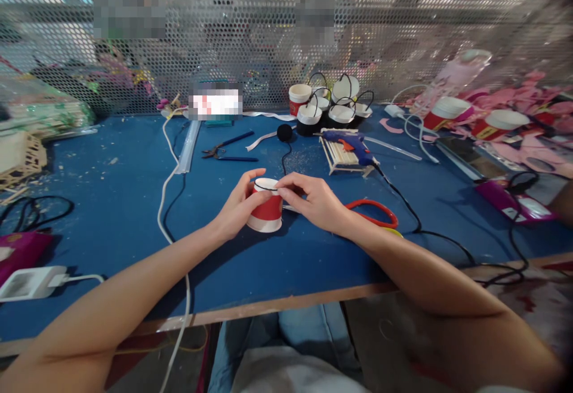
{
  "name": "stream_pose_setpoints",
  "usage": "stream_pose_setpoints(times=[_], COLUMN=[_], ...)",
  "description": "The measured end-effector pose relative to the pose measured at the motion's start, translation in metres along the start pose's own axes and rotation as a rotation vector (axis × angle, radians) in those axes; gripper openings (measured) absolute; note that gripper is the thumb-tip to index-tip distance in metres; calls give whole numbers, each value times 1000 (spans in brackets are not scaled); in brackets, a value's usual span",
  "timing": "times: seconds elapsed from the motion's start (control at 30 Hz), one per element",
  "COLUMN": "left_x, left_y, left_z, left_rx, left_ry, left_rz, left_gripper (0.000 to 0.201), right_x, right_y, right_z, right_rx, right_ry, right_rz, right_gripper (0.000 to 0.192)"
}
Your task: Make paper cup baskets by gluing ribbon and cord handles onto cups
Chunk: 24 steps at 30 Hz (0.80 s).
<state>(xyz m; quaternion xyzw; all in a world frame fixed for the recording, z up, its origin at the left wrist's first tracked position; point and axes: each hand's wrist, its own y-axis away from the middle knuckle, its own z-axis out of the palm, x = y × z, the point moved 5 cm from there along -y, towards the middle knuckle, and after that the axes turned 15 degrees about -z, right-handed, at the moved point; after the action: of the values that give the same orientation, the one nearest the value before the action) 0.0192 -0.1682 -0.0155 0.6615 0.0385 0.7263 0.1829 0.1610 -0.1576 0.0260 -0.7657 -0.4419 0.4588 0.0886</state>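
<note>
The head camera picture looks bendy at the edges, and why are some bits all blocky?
In the head view, the wide lens curves the table edge and stretches the arms. Blocky patches hide spots behind the mesh screen. The red paper cup between the left hand and right hand looks sharp.

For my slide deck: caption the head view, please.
Both hands, left and right, steady a red paper cup on the blue table.

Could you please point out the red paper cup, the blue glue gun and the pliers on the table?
red paper cup (267,209), head view, red side wall.
blue glue gun (353,142), head view, barrel.
pliers (226,148), head view, handles.
</note>
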Motion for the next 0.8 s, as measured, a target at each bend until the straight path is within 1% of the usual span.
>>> stream_pose_setpoints(times=[0.07,0.13,0.2,0.27,0.37,0.47,0.57,0.7,0.8], left_x=[0,1,2,4,6,5,5,9,12], left_y=[0,0,1,1,3,2,0,-1,-1], left_z=[1,2,3,4,5,4,2,1,1], left_rx=[-18,-18,9,42,84,91,69,-1,-38], left_ry=[-21,-79,-156,-220,-269,-267,-259,-294,-312], left_rz=[13,28,56,102,185,220,238,248,248], left_gripper=[56,67,79,86,87,86,86,89,90], right_x=[2,6,10,14,17,18,15,9,1], right_y=[0,1,2,2,1,0,0,-1,-3], right_z=[0,-1,-3,-4,-5,-5,-6,-4,-5], right_rx=[2,12,32,49,55,56,57,28,-6], right_ry=[-4,-2,-13,-39,-55,-27,31,86,119], right_rz=[5,25,46,50,56,60,31,-3,-68], right_gripper=[14,14,13,13,12,12,13,13,13])
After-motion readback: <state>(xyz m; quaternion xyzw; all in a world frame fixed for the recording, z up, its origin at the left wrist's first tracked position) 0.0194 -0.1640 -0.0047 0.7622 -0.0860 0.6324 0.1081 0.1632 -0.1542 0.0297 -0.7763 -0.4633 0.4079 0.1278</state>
